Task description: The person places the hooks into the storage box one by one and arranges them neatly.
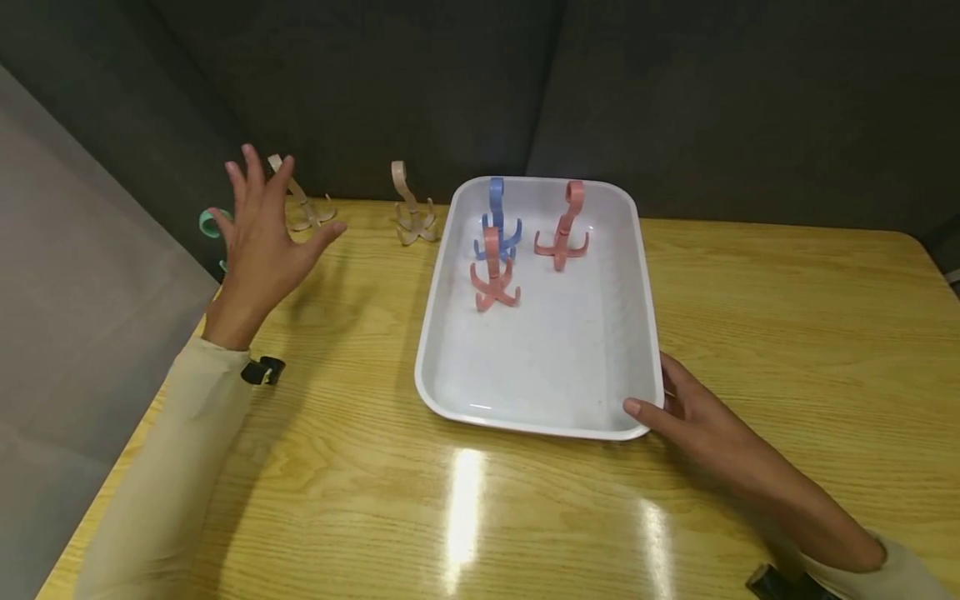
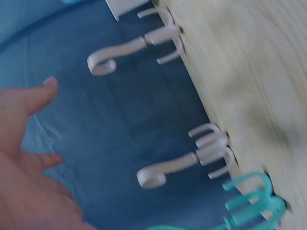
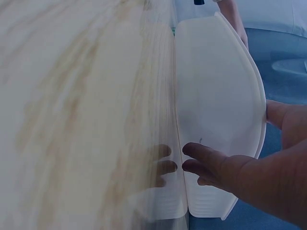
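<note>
Wood-grain surface (image 1: 337, 467) spreads nearest me. My right grip (image 1: 697, 417) is clamped on the near-right corner of a white tray (image 1: 540, 375), thumb over the rim, fingers at the outer wall. Farther off, at left, my left grip (image 1: 262, 233) has thumb and fingers spread apart, holding nothing. Two pink hooks (image 1: 562, 240) and one blue hook (image 1: 496, 198) stand in the tray's far half. Left of it are two beige hooks (image 1: 406, 192) and a green hook (image 2: 247, 213). I judge this step as reaching for a hook while steadying the tray; next calls for pinching its stem.
</note>
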`<state>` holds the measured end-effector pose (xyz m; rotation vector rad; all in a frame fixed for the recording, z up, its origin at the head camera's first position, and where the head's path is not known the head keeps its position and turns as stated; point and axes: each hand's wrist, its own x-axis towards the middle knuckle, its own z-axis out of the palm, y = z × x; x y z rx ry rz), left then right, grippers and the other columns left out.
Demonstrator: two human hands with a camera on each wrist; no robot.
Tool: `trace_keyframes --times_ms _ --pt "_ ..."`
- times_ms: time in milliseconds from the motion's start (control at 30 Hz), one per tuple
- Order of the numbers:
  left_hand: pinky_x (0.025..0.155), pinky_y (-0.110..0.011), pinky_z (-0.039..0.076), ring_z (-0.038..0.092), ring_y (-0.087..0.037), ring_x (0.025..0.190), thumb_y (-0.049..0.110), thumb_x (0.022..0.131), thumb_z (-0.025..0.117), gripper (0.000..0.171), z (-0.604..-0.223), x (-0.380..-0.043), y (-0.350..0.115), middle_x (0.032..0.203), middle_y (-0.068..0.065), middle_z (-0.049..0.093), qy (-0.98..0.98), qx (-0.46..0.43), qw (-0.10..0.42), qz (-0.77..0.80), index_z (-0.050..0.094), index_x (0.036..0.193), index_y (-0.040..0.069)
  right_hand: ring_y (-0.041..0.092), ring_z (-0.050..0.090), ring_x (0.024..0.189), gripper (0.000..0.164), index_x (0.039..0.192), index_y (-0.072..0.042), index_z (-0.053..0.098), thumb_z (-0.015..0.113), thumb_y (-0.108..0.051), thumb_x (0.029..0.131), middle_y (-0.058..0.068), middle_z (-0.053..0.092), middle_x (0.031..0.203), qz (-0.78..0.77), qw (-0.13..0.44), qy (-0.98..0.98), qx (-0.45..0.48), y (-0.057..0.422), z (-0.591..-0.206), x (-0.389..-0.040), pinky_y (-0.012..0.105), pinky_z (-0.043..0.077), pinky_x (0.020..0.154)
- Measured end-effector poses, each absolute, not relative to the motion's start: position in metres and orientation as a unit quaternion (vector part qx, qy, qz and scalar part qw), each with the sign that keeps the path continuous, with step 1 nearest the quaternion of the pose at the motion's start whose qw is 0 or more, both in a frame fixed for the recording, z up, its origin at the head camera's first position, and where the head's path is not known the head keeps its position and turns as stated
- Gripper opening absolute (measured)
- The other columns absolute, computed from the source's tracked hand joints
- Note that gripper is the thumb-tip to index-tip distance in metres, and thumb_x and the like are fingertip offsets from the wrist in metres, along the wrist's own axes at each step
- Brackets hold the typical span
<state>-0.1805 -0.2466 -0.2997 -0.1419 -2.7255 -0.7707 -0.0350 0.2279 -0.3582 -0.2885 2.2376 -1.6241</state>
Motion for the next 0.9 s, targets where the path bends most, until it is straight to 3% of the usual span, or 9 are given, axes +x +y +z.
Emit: trace_keyframes --times_ms 300,533,667,900 --pt "0.109 -0.074 -0.023 -0.026 -0.035 0.153 0.047 0.098 0.071 0.091 -0.312 -0.183 -0.281 0.170 -0.013 -0.018 -0.951 0.038 0.191 -0.241 0.024 0.166 0.011 0.046 0.049 0.134 0.080 0.166 -0.003 0.008 0.060 -0.015 0.107 0.030 0.037 0.156 -0.575 0.175 0.792 -0.107 0.228 -0.357 -0.034 0.020 0.050 0.094" --pt "0.113 -0.075 -0.014 -0.022 -0.041 0.153 0.048 0.098 0.069 0.092 -0.316 -0.191 -0.297 0.170 -0.015 -0.019 -0.957 0.095 0.166 -0.217 0.021 0.167 0.010 0.046 0.049 0.134 0.079 0.166 -0.003 0.007 0.059 -0.014 0.108 0.029 0.035 0.157 -0.581 0.177 0.786 -0.115 0.227 -0.358 -0.034 0.021 0.051 0.094" --pt "0.114 -0.078 -0.006 -0.013 -0.047 0.154 0.047 0.100 0.066 0.087 -0.317 -0.194 -0.302 0.170 -0.018 -0.014 -0.957 0.110 0.166 -0.209 0.025 0.165 0.006 0.046 0.050 0.133 0.079 0.166 -0.003 0.007 0.059 -0.014 0.108 0.029 0.035 0.156 -0.580 0.177 0.787 -0.115 0.227 -0.358 -0.035 0.021 0.052 0.094" --pt "0.116 -0.072 0.024 0.018 -0.051 0.152 0.043 0.101 0.066 0.075 -0.321 -0.198 -0.305 0.171 -0.022 0.005 -0.950 0.116 0.196 -0.212 0.039 0.158 0.002 0.046 0.050 0.133 0.079 0.166 -0.002 0.007 0.059 -0.013 0.107 0.029 0.035 0.156 -0.584 0.175 0.785 -0.114 0.227 -0.358 -0.035 0.022 0.052 0.094"
